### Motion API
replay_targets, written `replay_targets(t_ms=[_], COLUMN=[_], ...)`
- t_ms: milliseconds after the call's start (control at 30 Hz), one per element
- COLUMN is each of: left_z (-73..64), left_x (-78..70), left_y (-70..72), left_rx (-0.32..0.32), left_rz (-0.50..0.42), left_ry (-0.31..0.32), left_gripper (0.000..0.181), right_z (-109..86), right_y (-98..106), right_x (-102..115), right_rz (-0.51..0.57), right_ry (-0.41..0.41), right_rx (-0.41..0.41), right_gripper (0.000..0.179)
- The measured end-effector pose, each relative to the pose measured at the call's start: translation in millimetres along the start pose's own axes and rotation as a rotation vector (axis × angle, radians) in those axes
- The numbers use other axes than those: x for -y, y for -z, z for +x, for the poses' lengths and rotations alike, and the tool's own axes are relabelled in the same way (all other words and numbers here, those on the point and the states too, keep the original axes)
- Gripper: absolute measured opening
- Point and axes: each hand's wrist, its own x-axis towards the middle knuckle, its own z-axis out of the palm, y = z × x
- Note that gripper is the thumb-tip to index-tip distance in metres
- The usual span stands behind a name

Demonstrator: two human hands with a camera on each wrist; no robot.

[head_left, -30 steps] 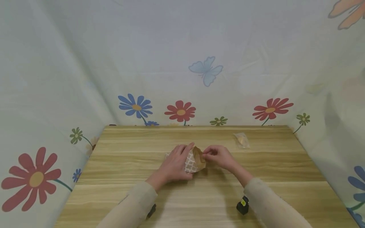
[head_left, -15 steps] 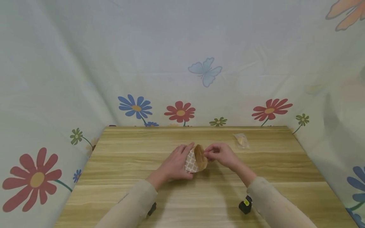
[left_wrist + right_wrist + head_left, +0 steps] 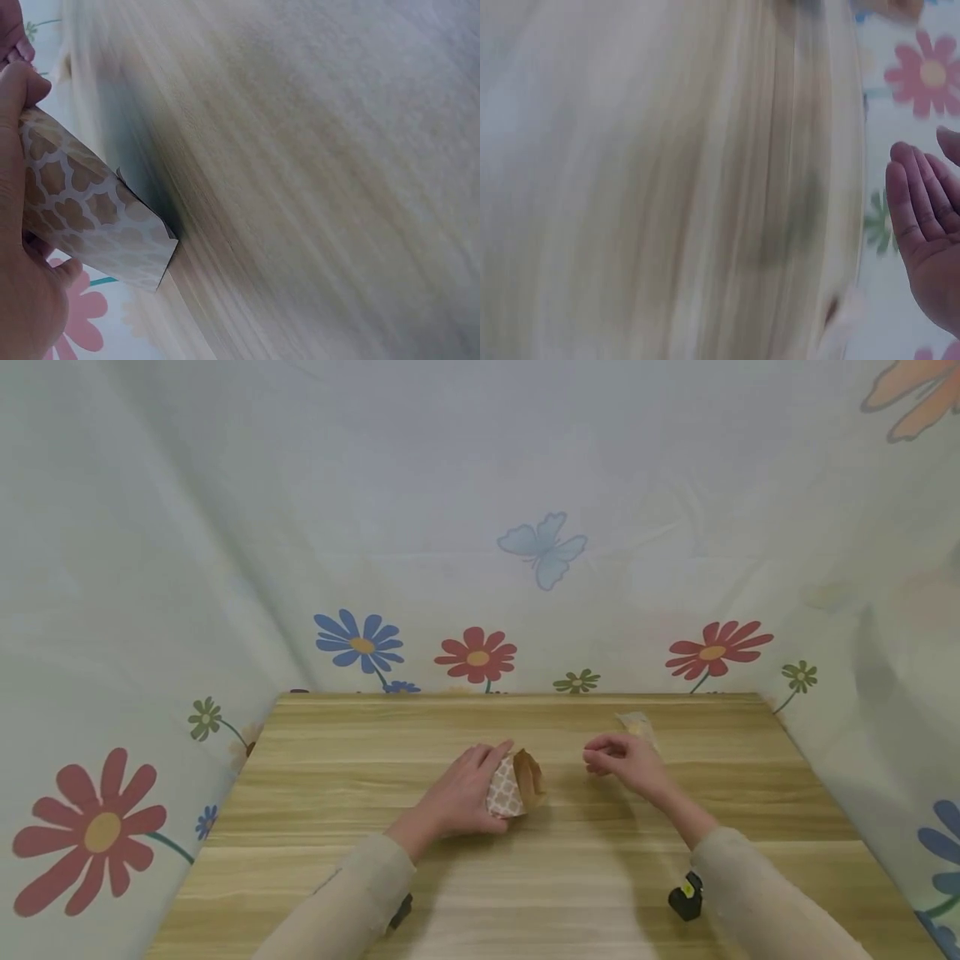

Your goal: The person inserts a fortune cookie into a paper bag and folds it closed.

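A small brown paper bag (image 3: 506,787) with a white lattice pattern lies on its side at mid-table, its mouth gaping to the right. My left hand (image 3: 459,791) grips it from the left, thumb on the near side and fingers over the far side. In the left wrist view the patterned bag (image 3: 94,206) reaches out of the palm toward the tabletop. My right hand (image 3: 628,766) is apart from the bag, to its right, with nothing between its gently bent fingers. Just behind it is a clear plastic packet (image 3: 634,722) with something yellowish inside, partly covered by the hand.
The wood-grain table (image 3: 525,893) ends at a back edge against a pale curtain (image 3: 420,485) printed with flowers and a butterfly. Black wrist devices (image 3: 686,897) hang beneath the sleeves.
My right hand has left the mouth of the bag and moved right, toward the plastic packet. The bag's mouth has spread wider, and my left hand has stayed in place holding it.
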Motion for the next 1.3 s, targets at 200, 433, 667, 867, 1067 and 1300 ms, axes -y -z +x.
replay_targets(t_ms=[200, 433, 667, 867, 1067, 1300], left_z=[-0.8, -0.9, -2.2, -2.8, -2.7, -3.2], left_x=[1.1, -1.8, -2.0, -3.8, -3.7, -2.1], left_y=[-1.9, -1.8, -4.7, -3.3, -3.9, -5.0], left_rx=[-0.011, 0.002, -0.011, -0.013, -0.017, -0.019], left_rz=[0.011, 0.018, 0.021, 0.026, 0.034, 0.049], left_ry=[0.006, 0.025, 0.020, 0.022, 0.013, 0.004], left_gripper=[0.124, 0.123, 0.123, 0.123, 0.123, 0.124], right_z=[2.1, 8.6, 18.3, 29.3, 34.2, 34.1], right_y=[46, 79, 90, 92, 88, 82], right_x=[-15, -32, -39, -44, -52, -60], right_rz=[-0.039, -0.210, -0.391, -0.414, -0.407, -0.374], right_ry=[-0.093, -0.152, -0.145, -0.188, -0.234, -0.257], right_rx=[-0.154, -0.216, -0.172, -0.154, -0.144, -0.160], right_gripper=[0.046, 0.056, 0.052, 0.062, 0.069, 0.068])
